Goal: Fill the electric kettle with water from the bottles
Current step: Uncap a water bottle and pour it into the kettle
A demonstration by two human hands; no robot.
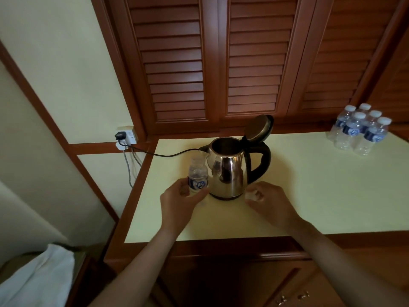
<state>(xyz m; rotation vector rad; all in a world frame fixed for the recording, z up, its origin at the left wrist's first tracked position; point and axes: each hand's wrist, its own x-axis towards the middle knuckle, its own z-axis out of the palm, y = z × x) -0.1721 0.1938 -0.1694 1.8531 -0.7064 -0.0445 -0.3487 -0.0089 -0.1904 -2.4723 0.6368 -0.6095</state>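
Observation:
A steel electric kettle (228,171) with a black handle stands mid-table, its lid (259,129) hinged up and open. Just left of it is a small clear water bottle (197,173) with a blue label and no cap on its neck, upright. My left hand (179,202) is wrapped around its lower part. My right hand (269,201) rests near the kettle's right base, fingers curled around a small white thing (251,194), seemingly the bottle cap. Several capped bottles (359,131) stand grouped at the table's far right.
The pale yellow tabletop (309,191) has a wooden edge. The kettle's black cord (163,154) runs left to a wall socket (127,136). Louvered wooden doors (252,63) rise behind. A white cloth (37,280) lies at lower left.

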